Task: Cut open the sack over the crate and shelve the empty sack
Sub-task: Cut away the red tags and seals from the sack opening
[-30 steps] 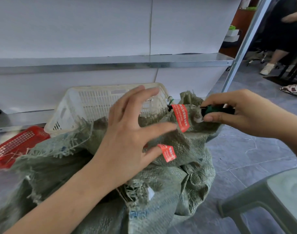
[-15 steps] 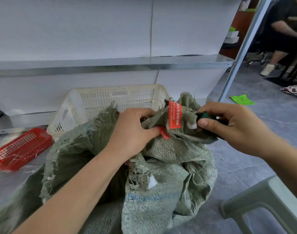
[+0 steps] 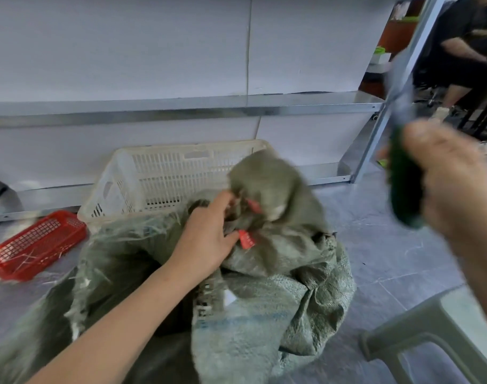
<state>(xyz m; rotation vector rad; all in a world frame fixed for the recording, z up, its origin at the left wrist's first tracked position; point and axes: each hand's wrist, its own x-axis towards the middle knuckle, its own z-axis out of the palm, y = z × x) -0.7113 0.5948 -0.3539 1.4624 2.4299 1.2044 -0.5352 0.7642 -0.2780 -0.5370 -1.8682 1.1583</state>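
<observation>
A grey-green woven sack (image 3: 267, 295) with frayed edges and a red tag (image 3: 246, 239) lies on the floor in front of a cream plastic crate (image 3: 164, 173). My left hand (image 3: 209, 234) grips the bunched fabric near the sack's top. My right hand (image 3: 455, 184) is raised at the right, blurred, closed on a dark green-handled cutter (image 3: 403, 173) whose blade points up. The cutter is well clear of the sack. The crate's inside is mostly hidden by the sack.
A red flat basket (image 3: 34, 245) lies on the floor at the left. A metal shelf (image 3: 181, 106) runs behind the crate, its post (image 3: 381, 120) at the right. A grey plastic stool (image 3: 430, 325) stands at the lower right. A seated person (image 3: 464, 51) is far right.
My right hand has pulled the cutter away from the sack's top, up and to the right. The left hand keeps its grip on the bunched fabric, and the sack's top has flopped.
</observation>
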